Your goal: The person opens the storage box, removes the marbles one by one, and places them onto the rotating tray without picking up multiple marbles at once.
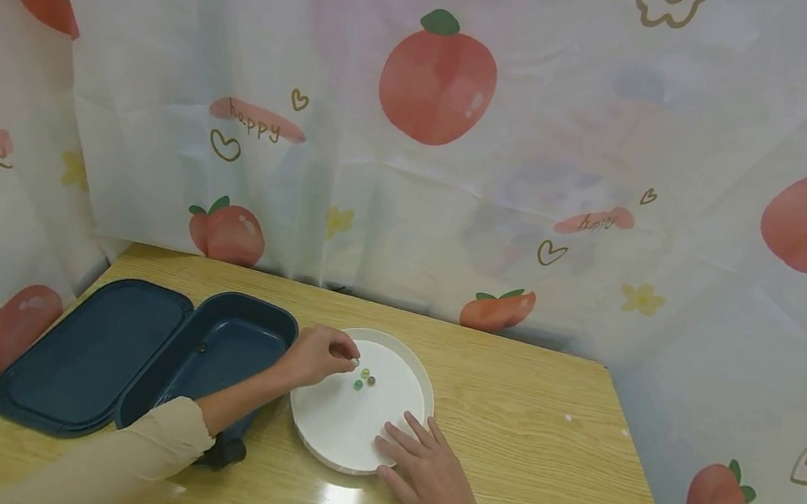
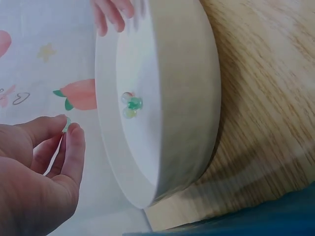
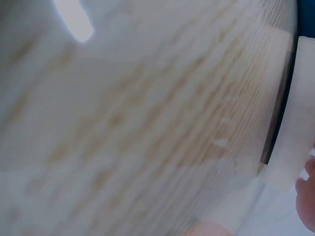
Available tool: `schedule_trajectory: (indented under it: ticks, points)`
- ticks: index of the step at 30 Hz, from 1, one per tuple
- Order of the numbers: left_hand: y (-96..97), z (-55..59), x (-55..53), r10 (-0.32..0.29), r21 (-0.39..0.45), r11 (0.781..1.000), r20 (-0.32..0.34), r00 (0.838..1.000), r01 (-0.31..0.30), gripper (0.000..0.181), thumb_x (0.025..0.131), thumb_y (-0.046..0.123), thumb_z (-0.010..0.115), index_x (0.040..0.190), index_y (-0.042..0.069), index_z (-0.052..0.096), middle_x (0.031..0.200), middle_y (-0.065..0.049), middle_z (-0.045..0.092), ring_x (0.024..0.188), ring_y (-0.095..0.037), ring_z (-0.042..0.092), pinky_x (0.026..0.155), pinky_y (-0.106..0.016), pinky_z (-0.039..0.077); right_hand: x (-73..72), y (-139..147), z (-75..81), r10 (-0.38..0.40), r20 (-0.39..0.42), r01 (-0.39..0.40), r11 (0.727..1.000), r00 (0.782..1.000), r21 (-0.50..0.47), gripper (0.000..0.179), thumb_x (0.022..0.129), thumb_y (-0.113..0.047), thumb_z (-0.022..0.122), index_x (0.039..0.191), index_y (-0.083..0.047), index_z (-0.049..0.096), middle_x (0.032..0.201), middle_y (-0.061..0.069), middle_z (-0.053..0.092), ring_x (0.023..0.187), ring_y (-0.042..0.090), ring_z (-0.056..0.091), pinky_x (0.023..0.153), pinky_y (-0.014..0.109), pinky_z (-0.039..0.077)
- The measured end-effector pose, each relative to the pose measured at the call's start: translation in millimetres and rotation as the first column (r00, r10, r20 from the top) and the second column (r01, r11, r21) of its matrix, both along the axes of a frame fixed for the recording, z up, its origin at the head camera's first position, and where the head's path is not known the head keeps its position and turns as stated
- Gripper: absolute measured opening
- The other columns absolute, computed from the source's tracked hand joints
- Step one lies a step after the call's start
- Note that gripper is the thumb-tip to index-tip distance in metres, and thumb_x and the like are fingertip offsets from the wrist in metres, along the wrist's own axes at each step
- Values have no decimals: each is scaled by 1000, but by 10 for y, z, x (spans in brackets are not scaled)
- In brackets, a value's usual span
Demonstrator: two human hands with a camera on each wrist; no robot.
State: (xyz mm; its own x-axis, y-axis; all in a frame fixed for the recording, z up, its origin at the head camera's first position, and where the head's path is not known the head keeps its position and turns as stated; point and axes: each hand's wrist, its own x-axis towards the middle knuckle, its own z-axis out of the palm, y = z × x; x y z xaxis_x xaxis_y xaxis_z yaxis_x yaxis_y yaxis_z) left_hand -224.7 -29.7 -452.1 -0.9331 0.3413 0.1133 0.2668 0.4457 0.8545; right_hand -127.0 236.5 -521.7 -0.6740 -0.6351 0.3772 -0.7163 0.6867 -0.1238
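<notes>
Between thumb and fingertips my left hand pinches a small greenish glass marble, above the left part of a round white tray. Several marbles lie together on the tray floor: a green marble, a yellow-green marble and a brownish marble can be told apart. My right hand rests with spread, fairly straight fingers over the tray's near right rim. Only a bit of that hand shows at the edge of the right wrist view.
Left of the tray stands a dark blue rectangular container with a small dark item inside. Its matching flat lid lies farther left. A black object sits under the left forearm. A fruit-print curtain hangs behind the wooden table.
</notes>
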Motion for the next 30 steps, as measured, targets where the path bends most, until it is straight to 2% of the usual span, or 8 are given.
schedule_trajectory:
  ticks: [4,12,24,30]
  points:
    - [54,-77,-29,-5,2,1000,-8,1000,5,6,84,1,77,89,5,75,84,1,70,79,-13,65,70,-27,54,-2,7,-4,3,-8,-3,1000,1000,2,36,98,-41,61,126,-22,70,133,-2,64,134,29,48,108,58,34]
    - [155,-125,-32,-1,-7,1000,-44,999,0,7,83,-3,75,87,2,74,83,-1,70,79,-15,66,70,-27,54,-4,16,-8,18,-38,-19,1000,999,-8,36,99,-42,59,126,-21,71,132,-2,64,132,30,50,107,57,35]
    - [235,-206,-56,43,-55,998,2,999,-43,5,83,-4,74,87,-1,74,78,-1,69,73,-13,64,65,-26,53,1,22,-4,0,-10,0,1000,1000,0,37,98,-43,61,127,-22,70,133,-2,64,134,29,49,109,57,34]
    - [271,-269,-88,79,-100,992,-8,997,-80,5,82,-3,75,85,1,74,76,-1,68,72,-13,63,65,-26,52,2,21,-2,-6,-2,6,1000,1000,8,36,97,-42,63,127,-22,70,134,-3,63,135,28,47,110,55,32]
